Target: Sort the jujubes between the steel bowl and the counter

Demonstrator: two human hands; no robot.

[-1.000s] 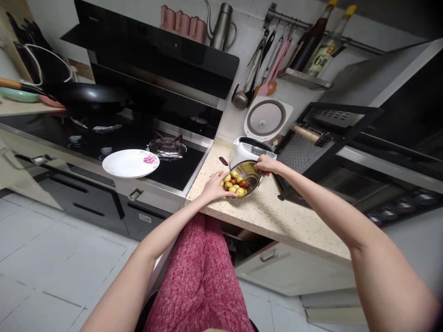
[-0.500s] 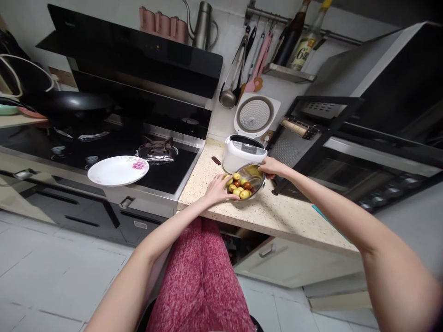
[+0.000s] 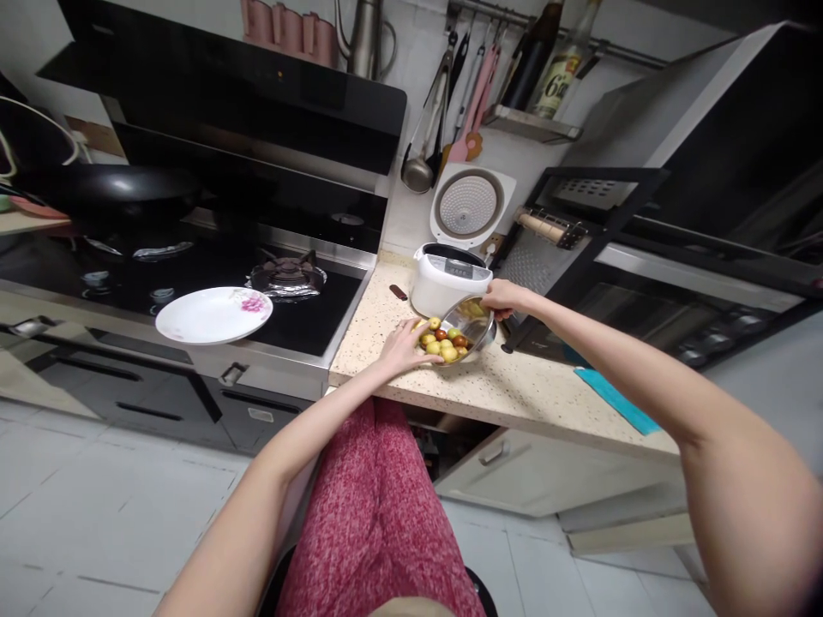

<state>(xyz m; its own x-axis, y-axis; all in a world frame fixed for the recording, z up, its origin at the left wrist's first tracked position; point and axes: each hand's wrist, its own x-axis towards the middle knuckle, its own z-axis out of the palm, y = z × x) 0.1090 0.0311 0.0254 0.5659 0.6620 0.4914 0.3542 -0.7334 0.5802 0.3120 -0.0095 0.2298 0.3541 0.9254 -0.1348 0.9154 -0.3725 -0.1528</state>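
Note:
A shiny metal bowl [image 3: 476,336] is tilted to the left over the counter, with several yellow-green and red-brown jujubes [image 3: 448,350] gathered at its low side. My right hand [image 3: 505,298] grips its raised right rim. At the low left edge, my left hand [image 3: 406,346] cups the bowl, thumb and fingers spread around the rim and against the fruit. Just behind the bowl stands a white rice cooker [image 3: 441,287] with its lid [image 3: 467,206] up. The cooker's inside is mostly hidden.
A white flowered plate [image 3: 206,317] lies on the front left of the gas stove [image 3: 321,330]. A wok [image 3: 122,188] sits farther left. A small dark red object [image 3: 398,292] and a teal cloth [image 3: 614,398] lie on the counter. An oven [image 3: 669,317] stands right; a cabinet door [image 3: 489,471] hangs open below.
The camera view has shifted slightly, showing more of the teal cloth. The jujubes have shifted a little in the bowl. Both hands keep their places on it.

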